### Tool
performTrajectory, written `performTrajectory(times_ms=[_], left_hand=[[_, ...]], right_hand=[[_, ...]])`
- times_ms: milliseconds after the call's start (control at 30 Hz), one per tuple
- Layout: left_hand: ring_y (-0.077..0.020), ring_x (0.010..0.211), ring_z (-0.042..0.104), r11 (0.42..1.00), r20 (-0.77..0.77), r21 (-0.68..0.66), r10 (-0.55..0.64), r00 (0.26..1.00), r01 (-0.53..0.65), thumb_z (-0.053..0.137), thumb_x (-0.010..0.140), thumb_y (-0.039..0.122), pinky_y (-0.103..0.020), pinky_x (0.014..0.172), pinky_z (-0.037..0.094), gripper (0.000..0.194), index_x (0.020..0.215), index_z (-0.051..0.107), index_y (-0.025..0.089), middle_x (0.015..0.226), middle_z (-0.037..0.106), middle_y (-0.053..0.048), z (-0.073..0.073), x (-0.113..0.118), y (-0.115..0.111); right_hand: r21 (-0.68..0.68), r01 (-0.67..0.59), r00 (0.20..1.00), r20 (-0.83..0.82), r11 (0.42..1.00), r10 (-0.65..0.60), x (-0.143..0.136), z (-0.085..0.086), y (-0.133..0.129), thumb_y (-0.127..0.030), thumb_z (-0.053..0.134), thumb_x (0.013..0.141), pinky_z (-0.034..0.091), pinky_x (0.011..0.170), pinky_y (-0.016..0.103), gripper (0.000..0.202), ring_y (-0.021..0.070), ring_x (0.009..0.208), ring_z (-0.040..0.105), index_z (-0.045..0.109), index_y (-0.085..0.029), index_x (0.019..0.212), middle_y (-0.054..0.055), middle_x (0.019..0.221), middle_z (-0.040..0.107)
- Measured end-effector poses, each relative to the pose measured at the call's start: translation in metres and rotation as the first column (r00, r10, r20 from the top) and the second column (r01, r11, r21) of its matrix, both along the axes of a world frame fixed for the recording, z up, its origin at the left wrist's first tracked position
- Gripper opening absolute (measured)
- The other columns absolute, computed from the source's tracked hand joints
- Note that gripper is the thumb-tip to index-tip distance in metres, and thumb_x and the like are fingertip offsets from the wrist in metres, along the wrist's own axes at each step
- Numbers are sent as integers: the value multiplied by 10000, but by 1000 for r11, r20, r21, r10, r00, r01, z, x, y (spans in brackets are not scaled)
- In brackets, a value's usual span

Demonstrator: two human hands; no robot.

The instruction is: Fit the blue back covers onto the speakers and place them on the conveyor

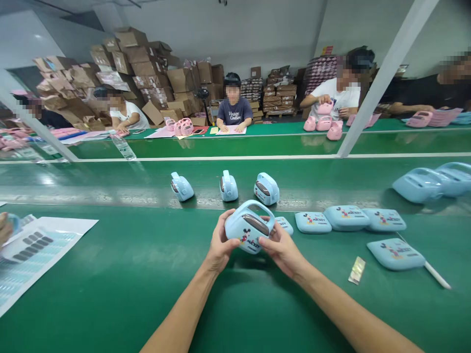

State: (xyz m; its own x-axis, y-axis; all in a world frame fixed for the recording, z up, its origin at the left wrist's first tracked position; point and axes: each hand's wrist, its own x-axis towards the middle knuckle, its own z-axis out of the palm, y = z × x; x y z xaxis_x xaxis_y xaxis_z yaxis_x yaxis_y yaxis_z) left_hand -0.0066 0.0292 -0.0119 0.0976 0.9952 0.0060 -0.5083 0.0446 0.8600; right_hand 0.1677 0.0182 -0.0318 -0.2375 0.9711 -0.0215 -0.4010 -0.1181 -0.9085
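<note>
A light blue case (239, 223) with a loop handle, a dark oval window and a mouse print is held upright just above the green table (158, 279). My left hand (220, 243) grips its left side, thumb on the front. On its right side, my right hand (281, 244) holds it with the thumb near the printed lettering. Beyond it stand three similar blue cases (183, 187), (228, 186), (267, 189). Several flat blue printed shells (312, 223) lie to the right; one is partly hidden behind my right hand.
A white pen (437, 275) and small yellowish packet (356, 270) lie right. Sticker sheets (69, 226) and another person's hand (5, 228) are left. Larger blue parts (419, 185) are far right. Across the table, people handle pink cases (324, 122); a bottle (124, 147) lies there.
</note>
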Motion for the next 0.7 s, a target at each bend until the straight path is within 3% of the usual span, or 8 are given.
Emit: performTrajectory(times_ms=[100,267,400,567,700], left_hand=[[-272,1022,666,1000,-118,19,8,993,-6,963,488,293,-296,850,514,844,1270,658,209,1140,729,-78,0,-2,3],[-286,973,685,999,-161,-20,27,987,-31,954,507,334,-319,842,511,730,1180,724,166,1056,764,-90,0,2,0],[-266,940,694,996,-142,-74,46,989,-57,950,513,320,-296,795,519,671,1129,733,168,1015,769,-73,-1,5,-1],[-189,727,683,992,-38,-124,-6,999,1,922,566,335,-264,670,518,563,1057,723,145,870,764,-46,-7,6,1],[-212,726,712,978,152,-199,-35,988,65,877,652,373,-292,695,544,414,955,726,136,841,781,-61,-17,8,3]], right_hand=[[74,31,999,35,997,-34,7,-4,6,-463,937,590,536,1052,518,820,334,1246,650,523,-280,1274,109,1327,689],[137,5,998,58,991,-13,8,-10,6,-525,885,649,538,1042,520,771,330,1214,668,496,-287,1271,107,1305,692],[76,51,998,30,996,-54,6,-9,4,-469,929,583,557,1005,508,771,335,1164,686,534,-269,1213,98,1222,723],[18,115,991,73,993,-116,2,2,0,-401,922,596,561,985,462,725,306,1140,683,562,-265,1210,68,1196,726],[76,130,966,213,989,-144,-1,13,-4,-371,899,621,533,1005,450,734,297,1160,662,562,-263,1264,68,1276,683]])
